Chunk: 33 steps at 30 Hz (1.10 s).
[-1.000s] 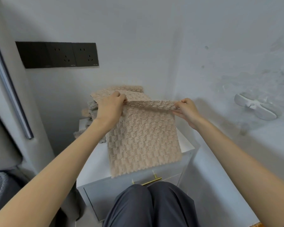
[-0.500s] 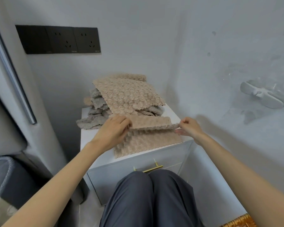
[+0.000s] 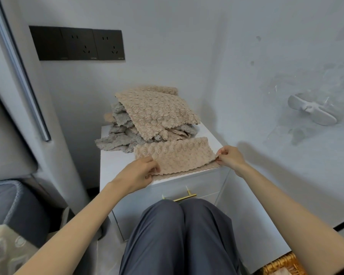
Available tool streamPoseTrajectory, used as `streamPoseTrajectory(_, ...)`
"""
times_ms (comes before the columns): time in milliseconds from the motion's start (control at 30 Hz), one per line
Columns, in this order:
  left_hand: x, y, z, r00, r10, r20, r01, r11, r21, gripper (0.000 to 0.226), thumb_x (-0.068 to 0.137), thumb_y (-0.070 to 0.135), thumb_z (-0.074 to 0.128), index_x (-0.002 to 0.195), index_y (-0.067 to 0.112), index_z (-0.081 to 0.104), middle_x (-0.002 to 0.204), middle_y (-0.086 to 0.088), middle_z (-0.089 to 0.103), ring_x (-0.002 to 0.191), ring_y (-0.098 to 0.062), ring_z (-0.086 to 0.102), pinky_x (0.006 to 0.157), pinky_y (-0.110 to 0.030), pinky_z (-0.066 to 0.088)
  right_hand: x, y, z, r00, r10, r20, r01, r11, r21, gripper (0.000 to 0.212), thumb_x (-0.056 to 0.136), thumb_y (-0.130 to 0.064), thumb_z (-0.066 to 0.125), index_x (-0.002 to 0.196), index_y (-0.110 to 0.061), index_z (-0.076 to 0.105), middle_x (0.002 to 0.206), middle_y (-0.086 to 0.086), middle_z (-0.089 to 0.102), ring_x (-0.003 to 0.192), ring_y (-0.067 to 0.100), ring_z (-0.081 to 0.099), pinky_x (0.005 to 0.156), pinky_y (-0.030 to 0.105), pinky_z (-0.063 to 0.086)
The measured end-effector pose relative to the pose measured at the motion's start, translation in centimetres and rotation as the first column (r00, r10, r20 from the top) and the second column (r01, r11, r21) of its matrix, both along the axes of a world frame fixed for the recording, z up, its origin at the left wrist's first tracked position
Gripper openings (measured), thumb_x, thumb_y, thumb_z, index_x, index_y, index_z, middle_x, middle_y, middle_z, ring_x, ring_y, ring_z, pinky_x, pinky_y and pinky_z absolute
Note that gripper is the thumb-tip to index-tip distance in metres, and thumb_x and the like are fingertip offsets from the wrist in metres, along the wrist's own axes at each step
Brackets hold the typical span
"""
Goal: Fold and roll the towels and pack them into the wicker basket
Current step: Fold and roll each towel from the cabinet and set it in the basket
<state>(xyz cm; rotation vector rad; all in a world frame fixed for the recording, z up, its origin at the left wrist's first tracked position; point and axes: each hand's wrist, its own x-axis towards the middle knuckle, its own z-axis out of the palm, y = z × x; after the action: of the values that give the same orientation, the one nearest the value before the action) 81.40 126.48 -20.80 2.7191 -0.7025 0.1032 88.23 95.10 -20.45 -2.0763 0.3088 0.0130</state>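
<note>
A beige towel lies folded over into a long strip at the near edge of the white desk, in the middle of the frame. Its scalloped lower layer shows a little beyond the upper one along the front.

The left grip, a bare hand, holds the strip's left end with fingers curled over the cloth. The right grip pinches the right end between thumb and fingertips, at the desk's right corner. Both forearms reach in from the bottom corners of the frame.

Behind the strip, toward the wall, sits a loose pile of more towels, grey ones below and beige ones on top; the topmost beige one slopes down toward the front. The pile touches or nearly touches the strip's far edge.

Only a corner of the wicker basket shows, at the bottom right of the frame on the floor, beside the desk and well apart from the towel. Something pale lies inside it, too little in view to tell.

A brass handle sits on the drawer front below the strip, just above the person's knees in dark grey trousers.

At the upper left a black socket panel is set in the wall; the small print along its lower edge is too fine to read. A white holder is fixed to the right wall.
</note>
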Motion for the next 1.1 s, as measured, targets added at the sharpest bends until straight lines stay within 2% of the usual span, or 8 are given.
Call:
streamPoseTrajectory(133,0.0,-0.1,-0.3,0.999,-0.028,-0.042,0.027,0.999,-0.028,0.029,0.087,0.01,0.056,0.114,0.016,0.065,0.102,0.006,0.053,0.079,-0.003,0.045,0.076,-0.011,0.037,0.1,0.2,0.0,1.0,-0.027,0.003,0.027,0.999,-0.036,0.029,0.089,0.0,0.04,0.089,-0.01,0.066,0.101,0.006,0.062,0.097,0.023,0.06,0.09,0.038,0.053)
streamPoseTrajectory(267,0.3,-0.3,-0.1,1.0,0.022,-0.011,-0.023,0.996,-0.086,0.021,0.091,0.03,0.057,0.108,0.024,0.068,0.103,0.008,0.057,0.083,-0.005,0.052,0.073,-0.015,0.038,0.2,0.7,0.0,0.999,0.02,-0.036,-0.027,0.983,-0.181,0.031,0.091,-0.024,0.052,0.101,0.002,0.063,0.093,0.017,0.062,0.083,0.023,0.054,0.081,0.037,0.047)
streamPoseTrajectory(400,0.9,-0.3,0.3,0.983,0.173,0.065,-0.163,0.978,-0.13,0.021,0.093,0.02,0.053,0.109,0.023,0.066,0.107,0.003,0.057,0.104,-0.016,0.049,0.086,-0.029,0.04,0.4,1.5,-0.2,0.979,0.06,-0.193,-0.111,0.957,-0.267,0.053,0.085,-0.04,0.062,0.121,-0.003,0.052,0.122,0.01,0.057,0.127,0.031,0.04,0.093,0.037,0.038)
streamPoseTrajectory(500,1.3,-0.1,0.4,0.974,0.224,0.035,-0.219,0.968,-0.124,0.029,0.092,0.01,0.048,0.111,0.022,0.065,0.113,0.001,0.055,0.107,-0.018,0.049,0.085,-0.029,0.041,0.7,1.9,-0.2,0.965,0.038,-0.26,-0.125,0.938,-0.325,0.025,0.078,-0.033,0.066,0.086,-0.011,0.057,0.095,0.006,0.062,0.115,0.029,0.046,0.087,0.036,0.041)
streamPoseTrajectory(633,1.9,-0.1,0.8,0.975,0.219,0.041,-0.214,0.971,-0.109,0.032,0.092,0.006,0.045,0.112,0.021,0.064,0.116,-0.001,0.057,0.11,-0.02,0.05,0.089,-0.033,0.042,1.0,1.9,-0.1,0.961,0.108,-0.256,-0.162,0.967,-0.198,0.016,0.08,-0.016,0.07,0.087,-0.007,0.06,0.077,0.005,0.062,0.087,0.022,0.059,0.079,0.033,0.045)
streamPoseTrajectory(733,2.8,-0.4,1.3,0.983,0.176,0.049,-0.171,0.981,-0.094,0.029,0.093,0.009,0.048,0.114,0.02,0.064,0.119,-0.001,0.058,0.115,-0.021,0.049,0.095,-0.034,0.04,1.1,1.6,0.5,0.967,0.13,-0.221,-0.169,0.971,-0.171,0.031,0.078,-0.006,0.066,0.062,-0.015,0.041,0.058,0.0,0.049,0.063,0.014,0.049,0.06,0.026,0.037)
streamPoseTrajectory(867,4.0,-1.5,1.9,0.994,0.092,0.059,-0.09,0.995,-0.037,0.024,0.093,0.017,0.051,0.113,0.022,0.064,0.128,0.002,0.053,0.119,-0.018,0.046,0.096,-0.034,0.04,1.5,0.9,2.1,0.987,0.143,-0.07,-0.154,0.97,-0.186,0.032,0.076,0.003,0.051,0.061,-0.017,0.031,0.061,-0.001,0.033,0.057,0.014,0.032,0.052,0.025,0.027)
streamPoseTrajectory(1100,6.8,-5.1,2.1,0.997,0.035,-0.062,-0.036,0.999,-0.005,0.018,0.094,0.023,0.051,0.104,0.014,0.063,0.123,-0.004,0.05,0.117,-0.022,0.045,0.095,-0.036,0.041,3.9,-0.9,5.0,0.975,0.131,0.18,-0.06,0.932,-0.359,0.027,0.079,0.004,0.048,0.076,-0.021,0.04,0.075,-0.005,0.047,0.072,0.018,0.046,0.055,0.029,0.036)
